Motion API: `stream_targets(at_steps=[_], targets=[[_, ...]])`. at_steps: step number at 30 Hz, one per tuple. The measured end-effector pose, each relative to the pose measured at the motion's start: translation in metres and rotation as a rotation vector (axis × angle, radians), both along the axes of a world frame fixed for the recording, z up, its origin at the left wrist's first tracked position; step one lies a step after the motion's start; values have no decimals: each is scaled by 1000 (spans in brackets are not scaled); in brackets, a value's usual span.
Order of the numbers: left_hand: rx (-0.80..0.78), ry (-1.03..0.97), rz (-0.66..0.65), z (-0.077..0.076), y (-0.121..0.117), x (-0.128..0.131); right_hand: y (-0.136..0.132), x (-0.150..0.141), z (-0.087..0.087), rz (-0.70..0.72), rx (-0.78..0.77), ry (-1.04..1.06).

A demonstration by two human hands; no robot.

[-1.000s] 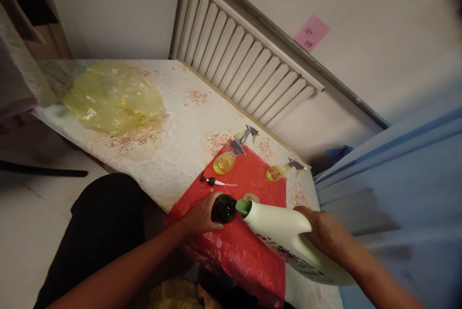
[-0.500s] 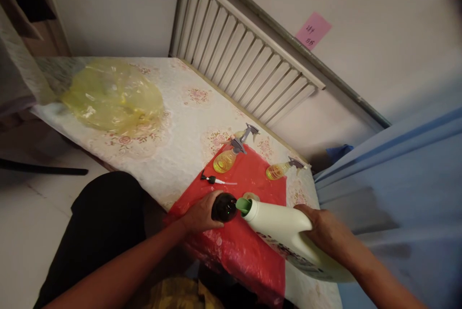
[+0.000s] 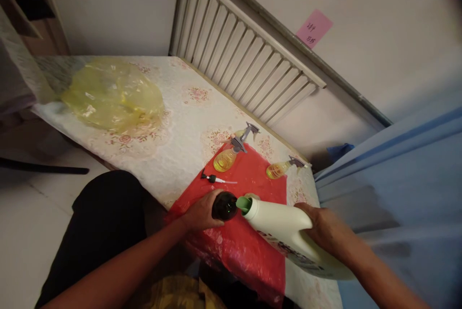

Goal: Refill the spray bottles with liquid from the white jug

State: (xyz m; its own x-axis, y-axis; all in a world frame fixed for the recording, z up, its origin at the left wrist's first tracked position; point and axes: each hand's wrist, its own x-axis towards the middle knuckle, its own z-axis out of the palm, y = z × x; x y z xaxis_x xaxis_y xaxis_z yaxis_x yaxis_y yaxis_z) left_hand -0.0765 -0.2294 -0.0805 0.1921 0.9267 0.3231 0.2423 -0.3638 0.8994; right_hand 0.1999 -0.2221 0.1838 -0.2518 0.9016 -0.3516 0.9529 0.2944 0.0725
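Well to the left of the red plastic sheet (image 3: 231, 251), on the flower-patterned cover of the desk (image 3: 176, 126), we see a crumpled, see-through yellow plastic bag (image 3: 113, 95). Over the sheet's left part is our left hand (image 3: 202, 211), its fingers curled round a dark bottle (image 3: 224, 207), which we hold above the sheet; we cannot tell whether its base rests there. Beyond this hand, on the sheet's left half, lies a black-and-white pump top (image 3: 212, 179) with its thin, clear tube pointing right. At the sheet's far edge is a clear spray bottle (image 3: 224, 159) with yellow liquid and a grey trigger head; just past that edge a second grey trigger head (image 3: 249, 129) shows. Over the middle of the sheet, the green spout (image 3: 244, 204) of a pale jug (image 3: 285, 220) is at the dark bottle; we cannot tell whether they touch. The tilted jug stretches past the sheet's right edge. Another yellow-filled spray bottle (image 3: 278, 170) is at the sheet's far right corner. Right of the sheet, our right hand (image 3: 323, 227) has its fingers closed round the jug's handle, and farther right of the sheet hangs a blue curtain (image 3: 390, 212).
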Motion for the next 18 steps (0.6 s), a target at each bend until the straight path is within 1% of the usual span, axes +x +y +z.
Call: stream_targets(at_steps=[7,18], targets=[[-3,-6,4,-3,0,0,0,0,0,2,0,-11],[13,-31,-1,1,0,0,-1,-6,4,-2,4,-11]])
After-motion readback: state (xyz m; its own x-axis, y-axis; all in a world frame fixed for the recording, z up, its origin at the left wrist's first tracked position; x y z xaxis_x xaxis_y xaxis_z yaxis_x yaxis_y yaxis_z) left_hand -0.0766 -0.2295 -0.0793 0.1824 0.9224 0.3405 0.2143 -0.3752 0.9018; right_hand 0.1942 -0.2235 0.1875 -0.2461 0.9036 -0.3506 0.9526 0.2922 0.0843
